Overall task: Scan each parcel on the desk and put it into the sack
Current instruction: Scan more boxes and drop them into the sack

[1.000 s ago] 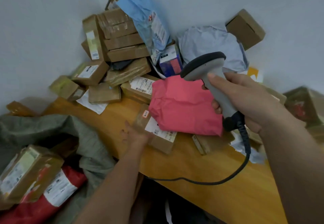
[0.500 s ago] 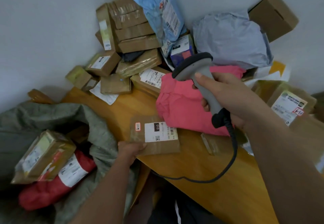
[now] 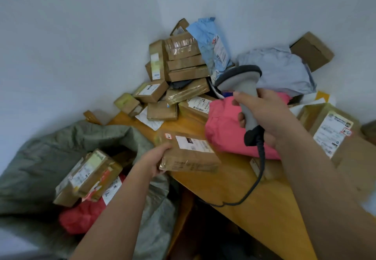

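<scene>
The person's left hand point(image 3: 154, 163) gripped a flat brown cardboard parcel with a white label point(image 3: 188, 152) by its near-left corner, thumb on top and fingers curled underneath. The parcel was tilted and blurred, raised at the near-left edge of the yellow wooden desk point(image 3: 254, 202), just beside the mouth of the grey-green woven sack point(image 3: 61, 137); whether its far end touched the desk could not be told.

The right hand point(image 3: 268, 117) was wrapped round the handle of a grey handheld barcode scanner with a dark head point(image 3: 244, 90), held above the desk, its black cable point(image 3: 255, 180) drooping over the near edge. Directly behind and under that hand lay a crumpled pink plastic mailer bag point(image 3: 223, 129) on the desk.

Inside the sack rested a taped brown box with a label point(image 3: 91, 176) on top of a red plastic parcel point(image 3: 81, 217).

At the back corner, against the pale wall, stood a pile of brown cardboard boxes point(image 3: 183, 60), with a light blue plastic mailer point(image 3: 211, 43) leaning on it and a grey-lilac plastic mailer point(image 3: 284, 70) to its right. A large brown carton with a white label point(image 3: 333, 135) sat at the desk's right end.
</scene>
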A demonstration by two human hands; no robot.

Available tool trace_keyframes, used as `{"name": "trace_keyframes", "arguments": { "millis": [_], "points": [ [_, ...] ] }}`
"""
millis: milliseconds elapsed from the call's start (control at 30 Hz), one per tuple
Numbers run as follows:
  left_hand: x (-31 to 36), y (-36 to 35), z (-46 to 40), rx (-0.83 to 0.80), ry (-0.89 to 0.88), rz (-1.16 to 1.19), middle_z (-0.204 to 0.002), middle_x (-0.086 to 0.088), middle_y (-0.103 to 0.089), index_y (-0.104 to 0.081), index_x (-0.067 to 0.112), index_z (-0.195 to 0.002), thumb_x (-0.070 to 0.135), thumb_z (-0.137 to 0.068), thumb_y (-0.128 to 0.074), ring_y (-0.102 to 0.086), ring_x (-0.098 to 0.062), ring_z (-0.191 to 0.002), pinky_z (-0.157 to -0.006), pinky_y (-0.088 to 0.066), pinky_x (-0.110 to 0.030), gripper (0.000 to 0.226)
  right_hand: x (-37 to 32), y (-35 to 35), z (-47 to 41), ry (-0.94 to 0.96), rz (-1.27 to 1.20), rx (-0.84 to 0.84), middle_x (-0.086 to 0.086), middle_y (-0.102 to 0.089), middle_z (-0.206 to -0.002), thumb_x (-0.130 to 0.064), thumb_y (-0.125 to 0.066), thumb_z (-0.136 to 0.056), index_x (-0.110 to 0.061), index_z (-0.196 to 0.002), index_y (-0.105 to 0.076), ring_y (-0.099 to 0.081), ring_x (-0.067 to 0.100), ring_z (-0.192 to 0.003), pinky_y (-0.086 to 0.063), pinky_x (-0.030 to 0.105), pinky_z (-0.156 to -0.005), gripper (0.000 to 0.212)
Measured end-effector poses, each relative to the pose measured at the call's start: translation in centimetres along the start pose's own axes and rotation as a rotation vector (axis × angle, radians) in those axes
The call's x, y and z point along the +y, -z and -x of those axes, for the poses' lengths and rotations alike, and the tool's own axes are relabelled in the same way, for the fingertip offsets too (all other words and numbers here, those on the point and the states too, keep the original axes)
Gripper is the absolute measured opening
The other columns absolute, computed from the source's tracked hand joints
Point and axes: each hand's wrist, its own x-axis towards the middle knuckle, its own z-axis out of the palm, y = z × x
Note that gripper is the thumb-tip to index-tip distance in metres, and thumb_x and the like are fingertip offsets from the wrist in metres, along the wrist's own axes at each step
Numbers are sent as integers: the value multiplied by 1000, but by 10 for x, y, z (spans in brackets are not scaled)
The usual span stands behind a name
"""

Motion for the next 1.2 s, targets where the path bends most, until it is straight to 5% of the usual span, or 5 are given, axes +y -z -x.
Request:
{"name": "trace_keyframes", "arguments": {
  "millis": [400, 700, 833, 1033, 1200],
  "points": [
    [15, 11, 86, -335, -300, 683, -117, -18, -67, -56, 10, -120, 3, -77, -78, -66, -37, -104, -90, -52, -59, 48, 36, -50, 59, 37, -230, 232, 6, -48, -73, -13, -74, -87, -10, -117, -38, -50, 4, -36, -45, 23, -38, 46],
    [9, -28, 129, -441, -480, 687, -113, -12, -70, -59, 10, -122, 4, -73, -74, -65, -35, -108, -83, -57, -52, 52, 30, -58, 53, 121, -150, 218, 13, -61, -112, -43, -93, -56, -17, -132, -28, -65, 22, -81, -56, 37, -64, 103],
    [10, -37, 139, -418, -483, 617, -108, -9, -71, -61, 13, -120, 17, -72, -77, -65, -30, -105, -88, -57, -46, 50, 20, -32, 47, 124, -66, 218, 13, -59, -118, -28, -93, -63, -21, -128, -28, -66, 32, -100, -57, 54, -85, 92],
    [10, -29, 135, -329, -472, 515, -111, -7, -70, -65, 16, -115, 27, -87, -70, -66, -23, -100, -93, -53, -39, 31, 4, 19, 43, 150, -57, 131, 6, -54, -97, -8, -83, -76, -17, -121, -32, -57, 13, -64, -49, 24, -50, 69],
    [5, -35, 129, -330, -435, 272, -114, -9, -71, -61, 9, -125, 20, -86, -70, -68, -21, -96, -83, -57, -35, 42, -5, 33, 43, 198, -13, 86, 6, -55, -85, -17, -73, -88, -13, -116, -41, -53, 9, -52, -45, 24, -46, 44]
  ]
}}
